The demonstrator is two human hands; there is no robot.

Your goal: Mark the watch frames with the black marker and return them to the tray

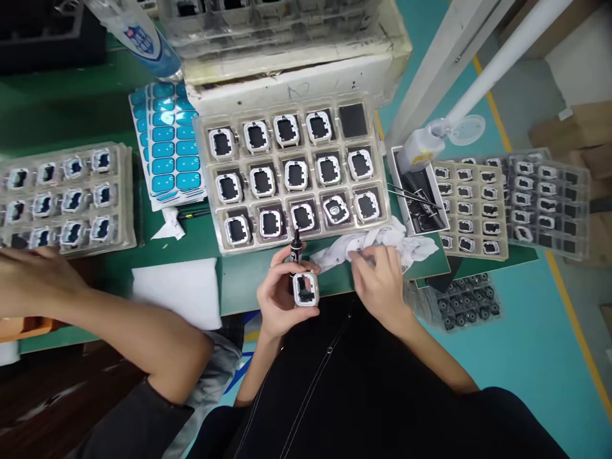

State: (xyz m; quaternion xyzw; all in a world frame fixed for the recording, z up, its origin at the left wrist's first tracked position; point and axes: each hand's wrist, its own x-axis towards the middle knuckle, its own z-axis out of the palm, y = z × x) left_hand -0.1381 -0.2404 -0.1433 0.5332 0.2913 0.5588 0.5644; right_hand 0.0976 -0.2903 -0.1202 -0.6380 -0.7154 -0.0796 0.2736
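Note:
My left hand (280, 303) holds a white square watch-like frame (306, 289) between thumb and fingers, near the table's front edge. A black marker-like pen (296, 250) stands upright in the same hand, tip pointing away from me. My right hand (380, 280) rests on a crumpled white cloth (366, 242), its fingers bent and pressed against the fabric; whether they pinch it is partly hidden. Just beyond both hands sits a clear tray (253, 156) with similar frames in its compartments; one compartment at the far right corner has only a dark square.
Another person's arm (134, 331) reaches in from the left over a second tray (125, 210). Blue sticker sheets (162, 150), a folded white cloth (178, 292) and a box of dark parts (442, 223) lie around. More trays (500, 245) are stacked right. A bottle (423, 146) stands behind the box.

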